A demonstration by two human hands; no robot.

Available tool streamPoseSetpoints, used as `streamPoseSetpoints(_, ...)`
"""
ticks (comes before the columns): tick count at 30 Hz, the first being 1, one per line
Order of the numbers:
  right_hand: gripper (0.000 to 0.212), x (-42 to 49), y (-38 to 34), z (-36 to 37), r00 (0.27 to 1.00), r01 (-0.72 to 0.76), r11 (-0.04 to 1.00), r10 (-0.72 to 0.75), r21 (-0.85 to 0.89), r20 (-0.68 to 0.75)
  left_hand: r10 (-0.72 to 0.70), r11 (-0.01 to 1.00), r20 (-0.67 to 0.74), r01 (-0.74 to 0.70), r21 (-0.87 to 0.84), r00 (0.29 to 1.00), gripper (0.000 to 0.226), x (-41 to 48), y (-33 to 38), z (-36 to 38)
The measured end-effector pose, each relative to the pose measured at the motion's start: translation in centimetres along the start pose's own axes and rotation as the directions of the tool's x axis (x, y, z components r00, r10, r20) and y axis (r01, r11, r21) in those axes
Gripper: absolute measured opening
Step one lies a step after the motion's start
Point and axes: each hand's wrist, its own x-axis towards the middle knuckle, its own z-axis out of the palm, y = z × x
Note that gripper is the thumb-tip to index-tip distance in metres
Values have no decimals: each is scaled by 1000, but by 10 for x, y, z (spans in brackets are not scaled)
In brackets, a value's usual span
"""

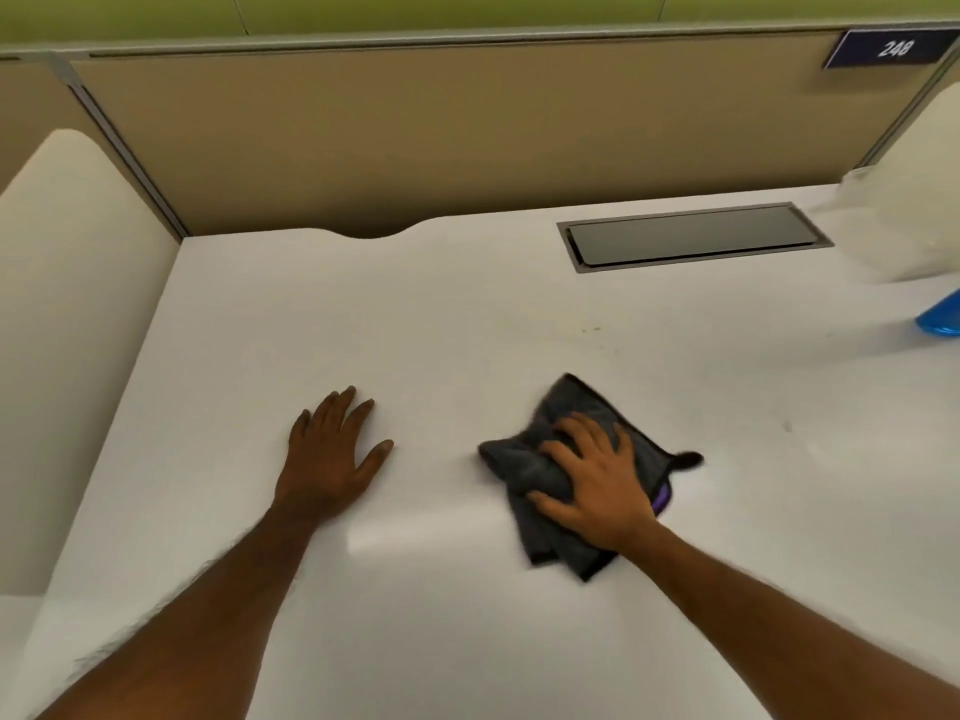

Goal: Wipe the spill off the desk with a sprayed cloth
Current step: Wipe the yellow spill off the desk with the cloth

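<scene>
A dark grey cloth [576,407] with a purple tag lies bunched on the white desk [467,314], right of centre. My right hand [597,480] presses down on it with fingers spread, gripping its folds. My left hand [332,449] rests flat on the bare desk to the left, fingers apart, holding nothing. A few faint yellowish specks of spill [592,330] show on the desk beyond the cloth. The cloth's edges look blurred.
A blue bottle [940,317] pokes in at the right edge. A grey cable hatch [693,236] is set into the desk's back right. Beige partition panels [415,142] wall the back, white side dividers [67,304] flank the desk.
</scene>
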Motion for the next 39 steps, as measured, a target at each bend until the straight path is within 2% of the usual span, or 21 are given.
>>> streamPoseSetpoints(3, 74, 8, 47, -16, 960, -274, 962, 274, -14, 51, 18, 999, 11, -19, 31, 1000, 79, 1, 7, 0)
streamPoseSetpoints(5, 83, 43, 48, -21, 942, -314, 948, 318, -56, 111, 37, 999, 12, -37, 37, 999, 83, 1, 11, 0)
streamPoseSetpoints(8, 88, 75, 20, -14, 959, -209, 975, 220, -82, 176, 75, 996, 14, -76, 36, 997, 90, 10, 25, 1)
streamPoseSetpoints(11, 83, 36, 3, -1, 990, 2, 998, 8, -70, 139, 105, 994, 16, -106, 17, 994, 94, 18, 43, 1)
streamPoseSetpoints(12, 80, 13, 7, 2, 994, 22, 997, -14, -74, 110, 116, 993, 17, -116, 19, 993, 95, 22, 48, 2)
streamPoseSetpoints(15, 77, -24, 46, -10, 992, -97, 993, 102, -71, 80, 145, 989, 25, -146, 19, 989, 96, 31, 61, 4)
streamPoseSetpoints(17, 80, -5, 65, -24, 960, -255, 964, 261, -72, 100, 160, 987, 24, -160, 17, 987, 92, 37, 68, 7)
streamPoseSetpoints(19, 84, 26, 63, -31, 925, -345, 936, 352, -77, 145, 168, 986, 22, -169, 11, 985, 86, 40, 71, 10)
streamPoseSetpoints(21, 86, 36, 43, -24, 941, -290, 954, 298, -71, 159, 166, 986, 16, -166, 7, 986, 82, 44, 71, 14)
streamPoseSetpoints(24, 80, -10, 21, -5, 990, -81, 995, 87, -63, 112, 154, 988, 15, -154, 0, 988, 80, 46, 68, 16)
streamPoseSetpoints(26, 77, -51, 39, -6, 988, -150, 987, 152, -61, 36, 160, 987, 14, -160, 10, 987, 80, 48, 67, 17)
streamPoseSetpoints(28, 79, -76, 72, -19, 939, -344, 937, 345, -57, 6, 172, 985, 25, -172, 15, 985, 80, 50, 69, 19)
streamPoseSetpoints(30, 84, -81, 101, -32, 843, -537, 841, 538, -55, 4, 185, 982, 31, -186, 26, 982, 81, 53, 72, 19)
streamPoseSetpoints(32, 89, -70, 125, -40, 759, -650, 758, 651, -47, 7, 183, 982, 34, -185, 34, 982, 82, 56, 75, 19)
streamPoseSetpoints(36, 100, -31, 173, -49, 644, -765, 644, 765, 1, 30, 176, 983, 31, -177, 44, 984, 83, 66, 82, 21)
streamPoseSetpoints(39, 102, -2, 207, -54, 651, -758, 652, 758, -14, 53, 173, 984, 24, -174, 33, 985, 80, 74, 88, 22)
